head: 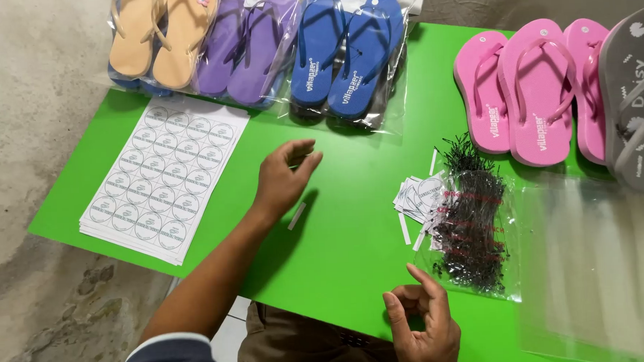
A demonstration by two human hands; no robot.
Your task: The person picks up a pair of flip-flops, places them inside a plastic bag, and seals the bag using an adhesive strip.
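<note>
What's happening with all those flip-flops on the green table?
A person sits at a green table. The left hand hovers over the table with fingers pinched, just above a small white strip. The right hand is curled near a clear bag of black plastic ties and a little pile of round stickers. A stack of sticker sheets lies to the left. Bagged orange, purple and blue flip-flops and loose pink flip-flops line the far edge.

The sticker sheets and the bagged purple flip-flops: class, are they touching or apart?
Apart. The head view shows a strip of bare green table between the top edge of the sticker sheets and the bagged purple flip-flops.
</note>
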